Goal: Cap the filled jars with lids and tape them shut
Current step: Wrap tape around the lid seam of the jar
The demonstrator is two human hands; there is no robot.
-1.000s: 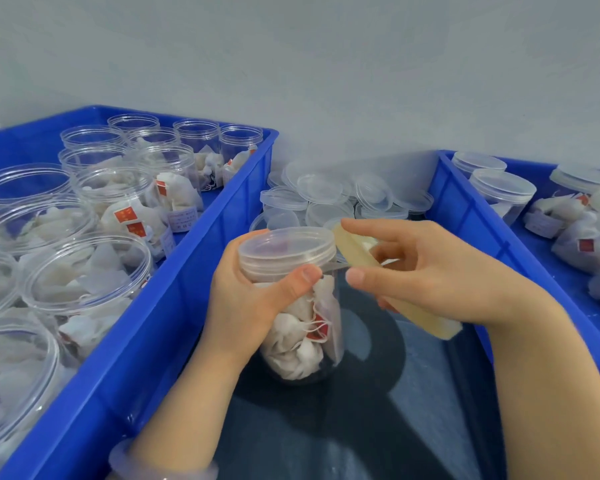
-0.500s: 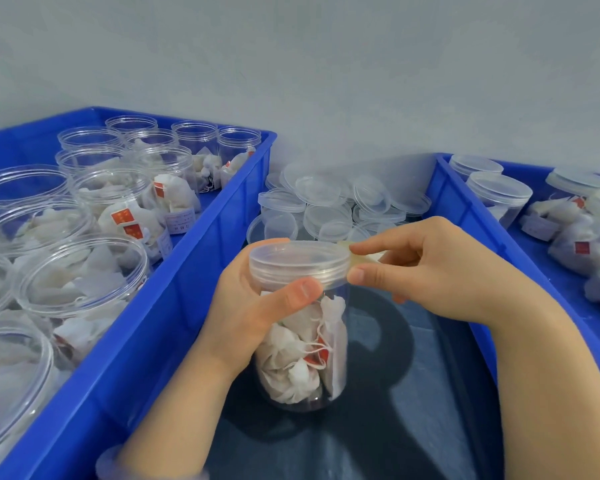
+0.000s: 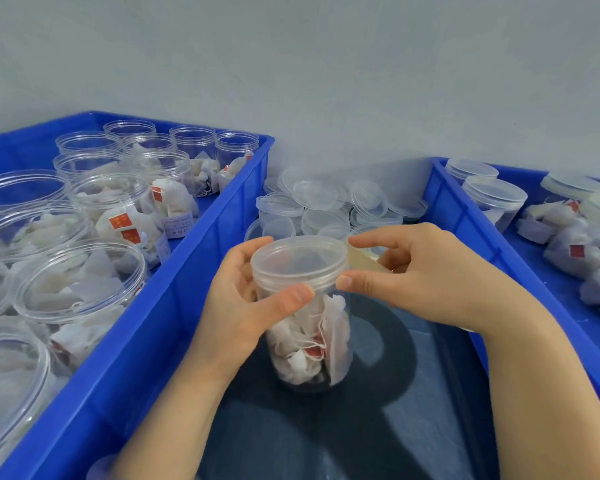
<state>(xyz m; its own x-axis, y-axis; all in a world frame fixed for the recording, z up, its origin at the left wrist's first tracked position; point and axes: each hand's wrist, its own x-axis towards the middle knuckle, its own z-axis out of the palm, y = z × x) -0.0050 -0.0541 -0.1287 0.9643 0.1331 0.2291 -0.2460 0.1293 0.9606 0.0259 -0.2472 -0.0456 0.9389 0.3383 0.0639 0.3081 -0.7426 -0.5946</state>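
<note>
A clear plastic jar [image 3: 309, 344] filled with white tea bags stands between two blue crates, capped with a translucent lid [image 3: 298, 261]. My left hand [image 3: 243, 306] grips the jar just under the lid, thumb across the front. My right hand [image 3: 420, 275] holds a yellowish roll of tape [image 3: 361, 259], mostly hidden behind its fingers, with thumb and forefinger touching the right edge of the lid.
The left blue crate [image 3: 160, 327] holds several open filled jars [image 3: 80, 275]. The right blue crate [image 3: 465, 220] holds capped jars [image 3: 492, 199] and loose tea bags. A pile of spare lids [image 3: 326, 206] lies behind the jar against the grey wall. The work surface [image 3: 413, 427] is dark.
The tape roll, held out to the right a second ago, has swung in behind my right hand, whose fingers have closed onto the lid's right edge. The jar has shifted slightly right.
</note>
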